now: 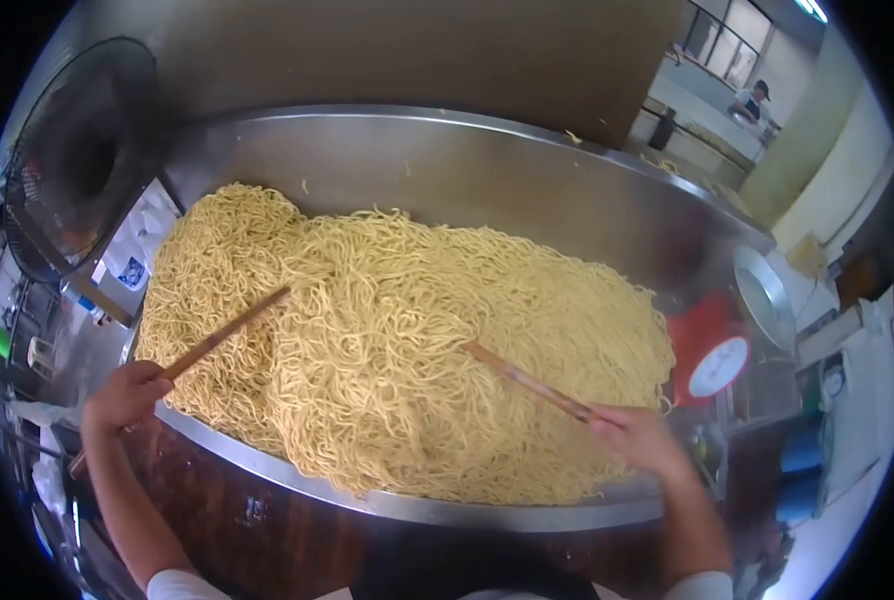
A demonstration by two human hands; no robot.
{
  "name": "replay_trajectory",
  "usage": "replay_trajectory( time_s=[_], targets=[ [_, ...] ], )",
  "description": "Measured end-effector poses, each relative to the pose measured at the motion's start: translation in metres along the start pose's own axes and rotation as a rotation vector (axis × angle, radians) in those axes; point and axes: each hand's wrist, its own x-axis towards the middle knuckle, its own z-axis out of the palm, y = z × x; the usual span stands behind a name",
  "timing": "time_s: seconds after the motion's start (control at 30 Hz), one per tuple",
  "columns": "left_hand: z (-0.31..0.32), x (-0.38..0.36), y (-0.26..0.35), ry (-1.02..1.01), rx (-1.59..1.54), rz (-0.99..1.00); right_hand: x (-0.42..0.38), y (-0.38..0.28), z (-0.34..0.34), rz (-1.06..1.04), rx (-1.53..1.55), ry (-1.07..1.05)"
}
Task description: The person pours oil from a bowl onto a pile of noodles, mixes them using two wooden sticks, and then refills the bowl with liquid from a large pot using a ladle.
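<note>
A long heap of yellow noodles (407, 350) fills most of a shallow metal tray (267, 468). My left hand (127, 395) is closed around a wooden stick (222, 333), whose far tip touches the noodles left of the middle; its near end sticks out below my wrist. My right hand (635, 435) grips a second wooden stick (527, 381) by its end, over the right half of the heap. That stick's tip meets the noodles near their centre. The noodles on the left look darker than those on the right.
A red scale (702, 350) with a round white dial stands at the tray's right end, beside a metal pan (764, 298). At the left is a large fan (82, 160). The tray's high back wall (447, 160) runs behind the noodles. Another person (752, 108) is far off at upper right.
</note>
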Motion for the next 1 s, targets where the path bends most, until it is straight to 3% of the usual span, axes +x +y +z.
replay_trajectory(
  time_s=[0.1,0.2,0.23,0.27,0.3,0.33,0.4,0.47,0.5,0.53,0.57,0.63,0.67,0.77,0.8,0.83,0.87,0.9,0.93,1.0],
  targets=[
    [0.004,-0.006,0.081,-0.132,-0.103,0.106,-0.077,0.007,-0.082,0.231,0.008,-0.016],
    [0.087,0.084,0.179,-0.053,0.665,0.475,-0.154,-0.034,-0.134,0.200,-0.102,0.135],
    [0.129,0.098,0.232,-0.077,0.735,0.402,-0.178,-0.045,-0.143,0.193,-0.238,0.231],
    [0.179,0.128,0.267,-0.029,0.701,0.459,-0.193,-0.049,-0.145,0.192,-0.374,0.326],
    [0.217,0.123,0.309,-0.054,0.662,0.585,-0.199,-0.051,-0.141,0.216,-0.367,0.345],
    [0.252,0.135,0.336,-0.012,0.884,0.906,-0.197,-0.053,-0.136,0.312,-0.569,0.261],
    [0.296,0.106,0.383,-0.058,0.855,0.826,-0.170,-0.036,-0.111,0.461,-0.826,0.159],
    [0.307,0.109,0.392,-0.154,0.740,0.783,-0.081,0.019,-0.074,0.263,-0.742,0.254],
    [0.312,0.109,0.395,-0.240,0.608,0.729,-0.031,0.025,-0.071,0.293,-0.730,0.234],
    [0.293,0.100,0.383,-0.233,0.391,0.724,0.012,0.034,-0.065,0.262,-0.602,0.273],
    [0.287,0.100,0.368,-0.151,0.380,0.678,0.034,0.047,-0.052,0.163,-0.520,0.346],
    [0.265,0.094,0.327,-0.067,0.337,0.532,0.018,0.052,-0.042,0.150,-0.500,0.296],
    [0.248,0.075,0.304,0.001,0.406,0.502,0.007,0.055,-0.035,0.132,-0.488,0.245],
    [0.187,0.041,0.212,-0.099,0.296,0.291,-0.102,0.077,-0.072,0.194,-0.314,0.198],
    [0.163,0.012,0.185,-0.168,0.158,0.214,-0.141,0.089,-0.102,0.103,-0.190,0.225],
    [0.141,-0.014,0.162,-0.238,0.108,0.142,-0.175,0.070,-0.146,0.271,-0.252,0.141],
    [0.123,-0.039,0.140,-0.331,0.020,0.021,-0.208,0.074,-0.181,0.225,-0.199,0.133],
    [0.116,-0.057,0.123,-0.318,0.182,0.013,-0.236,0.087,-0.210,0.172,-0.133,0.099],
    [0.125,-0.063,0.123,-0.351,0.324,0.091,-0.244,0.081,-0.221,0.270,-0.051,0.100],
    [0.185,-0.049,0.135,-0.343,0.565,0.325,-0.190,0.069,-0.204,0.204,-0.483,0.002]
  ],
)
